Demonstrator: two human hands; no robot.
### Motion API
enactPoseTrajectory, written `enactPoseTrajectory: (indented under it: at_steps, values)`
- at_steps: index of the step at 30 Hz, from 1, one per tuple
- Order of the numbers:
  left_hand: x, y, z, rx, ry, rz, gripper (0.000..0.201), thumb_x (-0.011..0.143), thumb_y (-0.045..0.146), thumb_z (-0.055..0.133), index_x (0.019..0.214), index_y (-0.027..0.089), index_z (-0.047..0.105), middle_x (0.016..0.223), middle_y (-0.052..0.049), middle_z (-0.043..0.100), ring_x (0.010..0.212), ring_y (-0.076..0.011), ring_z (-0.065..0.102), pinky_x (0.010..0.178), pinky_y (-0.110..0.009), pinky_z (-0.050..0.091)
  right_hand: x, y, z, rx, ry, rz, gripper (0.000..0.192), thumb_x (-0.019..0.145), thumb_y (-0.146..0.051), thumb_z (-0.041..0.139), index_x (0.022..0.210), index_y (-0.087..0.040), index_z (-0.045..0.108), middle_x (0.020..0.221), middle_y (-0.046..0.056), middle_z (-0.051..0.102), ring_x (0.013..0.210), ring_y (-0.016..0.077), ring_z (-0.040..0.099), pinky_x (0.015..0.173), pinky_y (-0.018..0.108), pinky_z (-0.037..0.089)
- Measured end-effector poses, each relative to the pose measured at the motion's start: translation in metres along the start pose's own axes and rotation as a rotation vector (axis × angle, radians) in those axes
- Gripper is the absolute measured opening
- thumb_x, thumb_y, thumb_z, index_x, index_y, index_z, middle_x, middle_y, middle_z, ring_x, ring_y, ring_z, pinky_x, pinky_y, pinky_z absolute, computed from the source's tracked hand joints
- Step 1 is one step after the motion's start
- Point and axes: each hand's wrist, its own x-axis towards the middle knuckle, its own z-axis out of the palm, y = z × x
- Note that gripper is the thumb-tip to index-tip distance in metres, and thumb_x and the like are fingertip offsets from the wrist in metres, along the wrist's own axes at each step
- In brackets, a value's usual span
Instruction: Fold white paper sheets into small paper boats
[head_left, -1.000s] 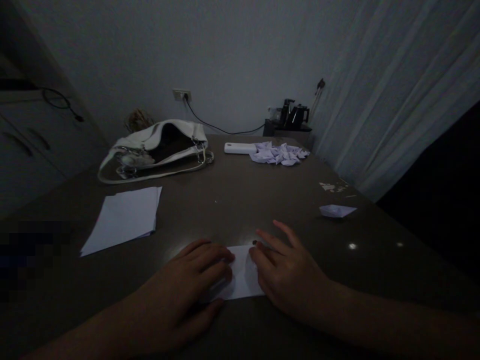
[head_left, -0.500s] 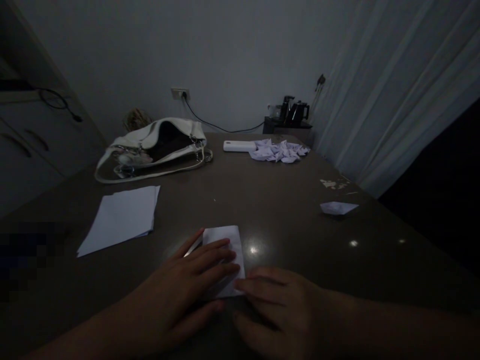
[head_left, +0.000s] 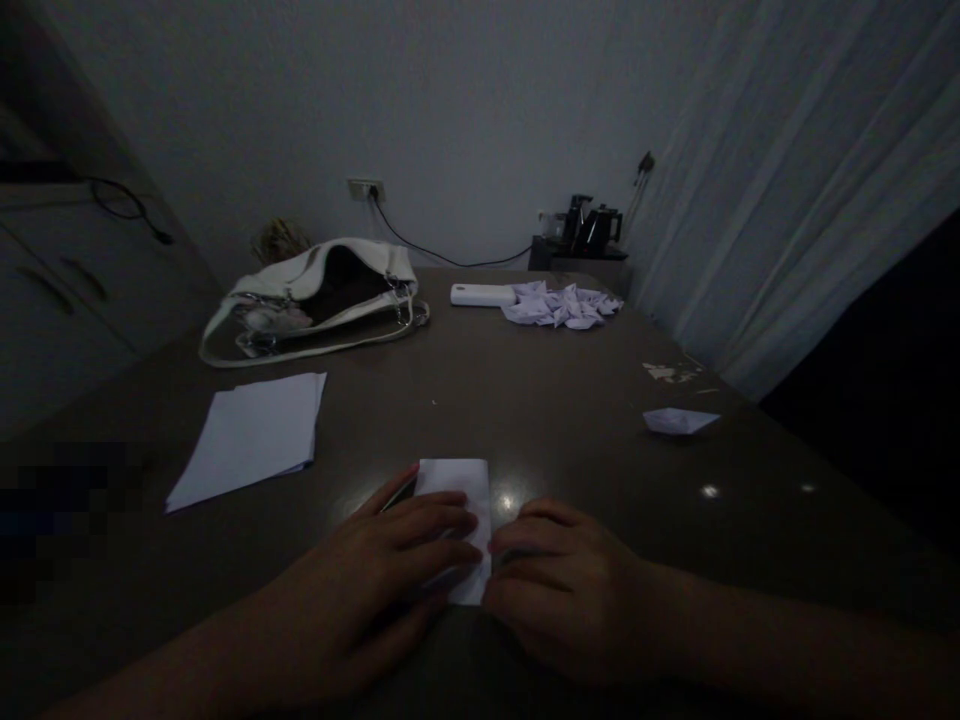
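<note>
A small folded sheet of white paper lies on the dark table in front of me. My left hand rests flat across it, fingers spread and pressing it down. At the paper's right edge is my right hand, its fingers curled and the fingertips and thumb closed on that edge. The lower left part of the paper is hidden under my left hand. Off to the right sits a folded paper boat.
A stack of white sheets lies at left, below a white handbag. Farther back, a white bar-shaped object touches a pile of folded paper pieces. A black kettle stands by the wall, near a pale curtain.
My right hand has shifted slightly up along the paper's right edge, and its fingers are more curled. The paper now looks narrower and straighter. My left hand stays on it.
</note>
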Motion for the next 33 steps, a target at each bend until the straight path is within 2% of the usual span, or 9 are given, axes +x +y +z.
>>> enactPoseTrajectory:
  at_steps: [3,6,11,15,22,28,33]
  values:
    - [0.001,0.002,-0.002,-0.022,0.012,-0.011,0.049,0.084,0.01,0.051,0.13,0.027,0.05,0.133,-0.005,0.056,0.129,-0.0222,0.047,0.116,-0.05,0.02,-0.001,-0.001,0.0,-0.007,-0.071,0.058,0.014,0.087,-0.014,0.048,0.085,-0.016,0.062,0.075,0.002,0.069,0.087,0.0159,0.06,0.08,0.031,0.042]
    - [0.001,0.004,-0.002,-0.019,0.015,-0.015,0.048,0.082,0.01,0.052,0.127,0.026,0.051,0.133,-0.006,0.057,0.127,-0.0229,0.048,0.116,-0.051,0.02,-0.002,0.002,-0.001,-0.01,-0.122,0.137,0.012,0.086,-0.014,0.051,0.091,-0.016,0.062,0.087,0.004,0.07,0.095,0.0176,0.058,0.083,0.033,0.04]
    - [0.0,0.005,-0.002,0.016,0.023,0.004,0.05,0.081,0.009,0.05,0.129,0.025,0.048,0.134,-0.007,0.055,0.128,-0.0232,0.047,0.116,-0.051,0.022,-0.002,0.011,-0.004,-0.019,-0.14,0.281,0.019,0.087,-0.013,0.049,0.099,-0.017,0.063,0.094,0.005,0.07,0.102,0.0212,0.057,0.086,0.036,0.038]
    - [0.001,0.005,-0.002,0.014,0.04,0.008,0.05,0.08,0.008,0.051,0.127,0.025,0.05,0.133,-0.007,0.056,0.127,-0.024,0.049,0.115,-0.051,0.024,0.001,0.013,-0.006,0.006,-0.159,0.343,0.021,0.088,-0.013,0.048,0.101,-0.019,0.063,0.095,0.004,0.071,0.107,0.0219,0.056,0.091,0.04,0.036]
    - [0.0,0.004,-0.001,0.006,0.039,0.002,0.047,0.082,0.009,0.05,0.126,0.025,0.051,0.133,-0.007,0.055,0.128,-0.0238,0.048,0.115,-0.052,0.023,0.004,0.02,-0.005,-0.068,-0.23,0.501,0.031,0.094,-0.02,0.04,0.121,-0.016,0.055,0.117,0.01,0.065,0.122,0.0252,0.048,0.099,0.047,0.034]
    - [-0.001,0.003,0.0,0.002,-0.015,-0.012,0.05,0.081,0.008,0.049,0.128,0.026,0.049,0.136,-0.006,0.052,0.13,-0.0246,0.044,0.114,-0.054,0.023,0.008,0.034,-0.003,0.006,-0.175,0.535,0.026,0.095,-0.016,0.041,0.114,-0.018,0.058,0.112,0.006,0.066,0.121,0.0221,0.049,0.099,0.043,0.036]
    - [-0.001,0.001,0.003,-0.003,-0.007,-0.019,0.049,0.081,0.009,0.05,0.127,0.026,0.051,0.135,-0.006,0.053,0.129,-0.0248,0.045,0.115,-0.054,0.021,0.011,0.04,0.001,0.121,-0.116,0.569,0.017,0.092,-0.016,0.047,0.105,-0.019,0.059,0.105,0.004,0.067,0.099,0.0173,0.06,0.09,0.034,0.043]
